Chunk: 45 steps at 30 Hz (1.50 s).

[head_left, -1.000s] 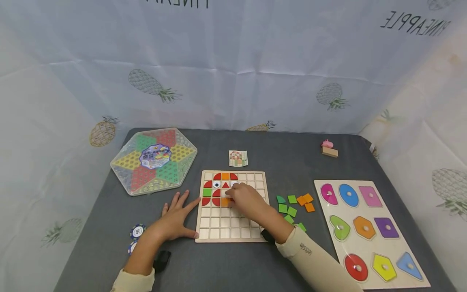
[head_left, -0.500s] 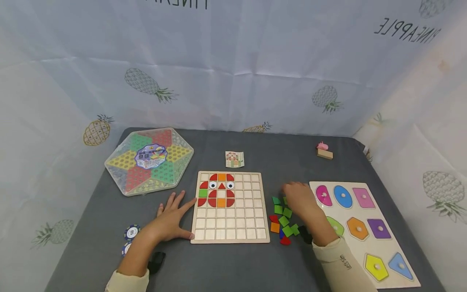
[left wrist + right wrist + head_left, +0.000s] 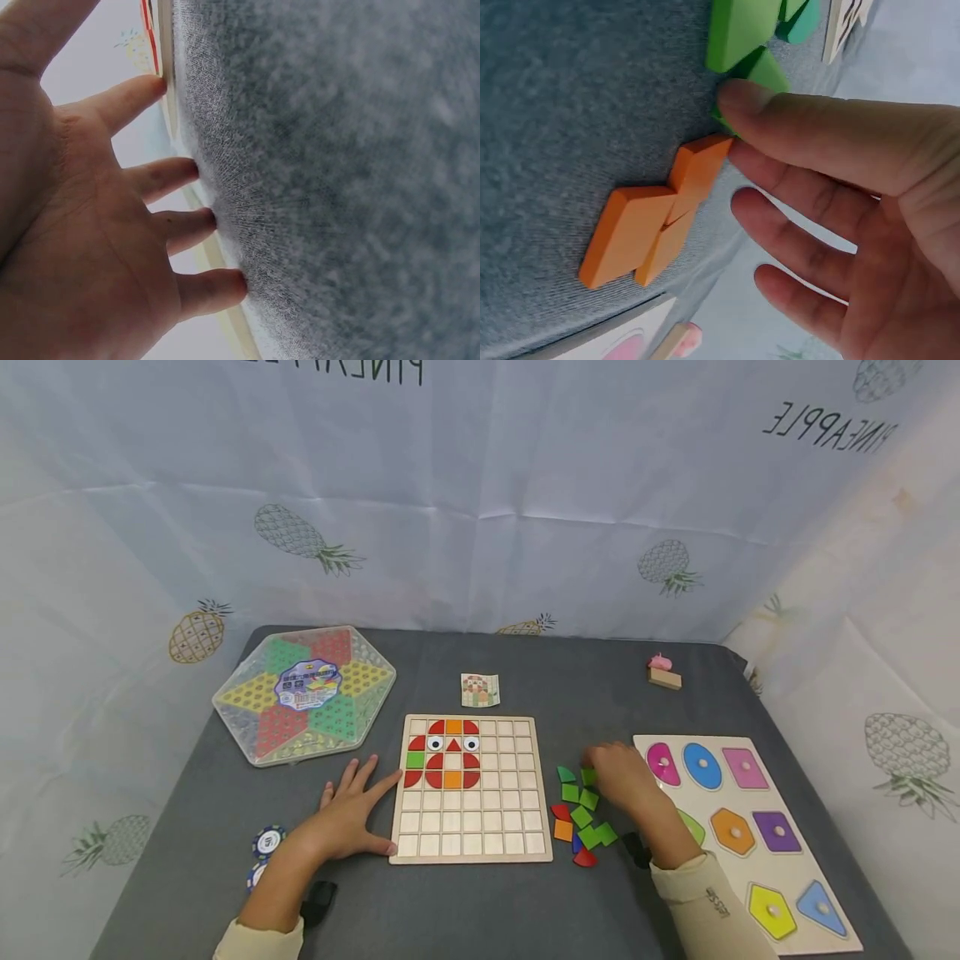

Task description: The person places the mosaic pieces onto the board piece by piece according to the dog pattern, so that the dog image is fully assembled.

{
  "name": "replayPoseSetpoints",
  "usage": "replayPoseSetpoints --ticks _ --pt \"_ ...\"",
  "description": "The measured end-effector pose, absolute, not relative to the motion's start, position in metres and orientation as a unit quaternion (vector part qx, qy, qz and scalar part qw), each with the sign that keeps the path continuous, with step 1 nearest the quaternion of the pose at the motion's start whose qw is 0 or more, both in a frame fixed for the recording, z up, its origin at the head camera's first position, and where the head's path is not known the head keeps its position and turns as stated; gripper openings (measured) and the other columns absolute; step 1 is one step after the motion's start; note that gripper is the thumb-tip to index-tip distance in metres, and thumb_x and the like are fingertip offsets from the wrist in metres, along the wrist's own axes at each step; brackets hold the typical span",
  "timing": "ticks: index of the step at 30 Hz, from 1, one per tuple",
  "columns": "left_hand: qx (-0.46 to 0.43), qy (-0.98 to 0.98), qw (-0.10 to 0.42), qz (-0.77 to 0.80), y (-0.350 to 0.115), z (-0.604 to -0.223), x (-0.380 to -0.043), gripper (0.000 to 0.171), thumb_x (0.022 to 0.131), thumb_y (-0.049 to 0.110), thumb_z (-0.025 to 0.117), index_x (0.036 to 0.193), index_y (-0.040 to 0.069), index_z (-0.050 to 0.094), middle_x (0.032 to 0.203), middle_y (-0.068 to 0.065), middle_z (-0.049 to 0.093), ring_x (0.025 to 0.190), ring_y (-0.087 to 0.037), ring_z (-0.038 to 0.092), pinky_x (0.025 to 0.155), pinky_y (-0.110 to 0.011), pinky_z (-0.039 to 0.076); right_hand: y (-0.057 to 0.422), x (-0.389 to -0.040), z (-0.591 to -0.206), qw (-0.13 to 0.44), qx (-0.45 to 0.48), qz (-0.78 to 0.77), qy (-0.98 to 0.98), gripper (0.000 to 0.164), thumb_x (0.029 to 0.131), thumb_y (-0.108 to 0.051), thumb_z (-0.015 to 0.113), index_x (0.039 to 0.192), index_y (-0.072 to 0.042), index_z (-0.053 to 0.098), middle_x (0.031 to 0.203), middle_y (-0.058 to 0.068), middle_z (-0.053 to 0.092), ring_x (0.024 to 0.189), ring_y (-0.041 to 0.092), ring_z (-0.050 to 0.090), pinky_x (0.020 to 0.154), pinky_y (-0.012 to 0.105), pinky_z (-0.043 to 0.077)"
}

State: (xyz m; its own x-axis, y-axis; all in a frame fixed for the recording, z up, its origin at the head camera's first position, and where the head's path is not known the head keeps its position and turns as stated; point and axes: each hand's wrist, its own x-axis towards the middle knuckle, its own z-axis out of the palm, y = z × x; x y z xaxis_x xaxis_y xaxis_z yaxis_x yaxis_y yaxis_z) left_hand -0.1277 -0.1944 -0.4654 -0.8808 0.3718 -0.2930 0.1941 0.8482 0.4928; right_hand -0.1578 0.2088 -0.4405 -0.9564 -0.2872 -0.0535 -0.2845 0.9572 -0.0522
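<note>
On the dark table, a wooden grid board (image 3: 470,789) holds red, orange and green pieces and two eye pieces in its upper left. My left hand (image 3: 347,814) lies spread at the board's left edge, thumb and index fingertip touching the rim; its straight fingers also show in the left wrist view. To the right of the board, my right hand (image 3: 622,777) is among loose tiles. Its thumb and index finger pinch a green square tile (image 3: 763,73), partly covered by the thumb, while the other fingers are loosely bent. Several orange tiles (image 3: 634,232) lie just beside the fingertips.
A picture card (image 3: 480,690) lies behind the board. At the left are a hexagonal board game (image 3: 303,693) and poker chips (image 3: 268,842). A shape puzzle (image 3: 720,893) stands right of the tiles. A wooden block (image 3: 664,678) with a pink toy sits at the back.
My right hand has moved from the grid board rightward to the loose tiles, and its fingers have come onto a green tile. My left hand stays at the board's edge.
</note>
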Motion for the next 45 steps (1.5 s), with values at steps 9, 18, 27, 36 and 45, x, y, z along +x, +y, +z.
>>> replayPoseSetpoints --ticks 9,18,27,36,45 --pt "0.154 0.943 0.187 0.230 -0.195 -0.462 -0.128 0.103 0.057 0.048 0.080 0.143 0.023 0.031 0.150 -0.017 0.007 0.135 -0.043 -0.002 0.095 -0.070 0.006 0.192 -0.163 -0.430 -0.028 -0.148 -0.046 0.988 0.014 0.072 -0.010 0.075 0.075 -0.010 0.061 0.062 0.000 0.057 0.059 0.018 0.055 0.061 0.037 0.047" --pt "0.158 0.945 0.179 0.225 -0.197 -0.462 -0.132 0.103 0.056 0.050 0.080 0.143 0.024 0.030 0.150 -0.017 0.008 0.135 -0.043 -0.002 0.095 -0.070 0.006 0.099 -0.161 -0.432 -0.007 -0.275 -0.140 0.951 0.006 0.079 -0.019 0.070 0.081 -0.018 0.064 0.073 -0.010 0.062 0.063 0.003 0.051 0.060 0.021 0.043" --pt "0.157 0.945 0.183 0.221 -0.194 -0.460 -0.134 0.103 0.056 0.050 0.080 0.143 0.024 0.031 0.150 -0.018 0.008 0.135 -0.043 -0.002 0.096 -0.070 0.006 0.051 -0.159 -0.440 -0.022 -0.329 -0.114 0.937 0.003 0.079 -0.019 0.067 0.083 -0.020 0.067 0.072 -0.010 0.063 0.059 0.003 0.053 0.060 0.022 0.044" --pt "0.157 0.945 0.182 0.222 -0.194 -0.460 -0.135 0.104 0.056 0.049 0.080 0.143 0.024 0.030 0.150 -0.018 0.008 0.135 -0.043 -0.002 0.096 -0.070 0.005 0.046 -0.158 -0.445 -0.026 -0.332 -0.083 0.939 0.003 0.078 -0.020 0.068 0.080 -0.022 0.069 0.067 -0.012 0.062 0.057 0.004 0.053 0.061 0.025 0.044" --pt "0.153 0.944 0.190 0.221 -0.194 -0.463 -0.131 0.104 0.055 0.051 0.080 0.143 0.023 0.031 0.150 -0.018 0.008 0.135 -0.043 -0.002 0.095 -0.070 0.005 0.043 -0.149 -0.450 -0.051 -0.346 -0.018 0.937 0.006 0.078 -0.022 0.068 0.075 -0.025 0.071 0.079 -0.008 0.061 0.076 0.012 0.051 0.064 0.027 0.039"
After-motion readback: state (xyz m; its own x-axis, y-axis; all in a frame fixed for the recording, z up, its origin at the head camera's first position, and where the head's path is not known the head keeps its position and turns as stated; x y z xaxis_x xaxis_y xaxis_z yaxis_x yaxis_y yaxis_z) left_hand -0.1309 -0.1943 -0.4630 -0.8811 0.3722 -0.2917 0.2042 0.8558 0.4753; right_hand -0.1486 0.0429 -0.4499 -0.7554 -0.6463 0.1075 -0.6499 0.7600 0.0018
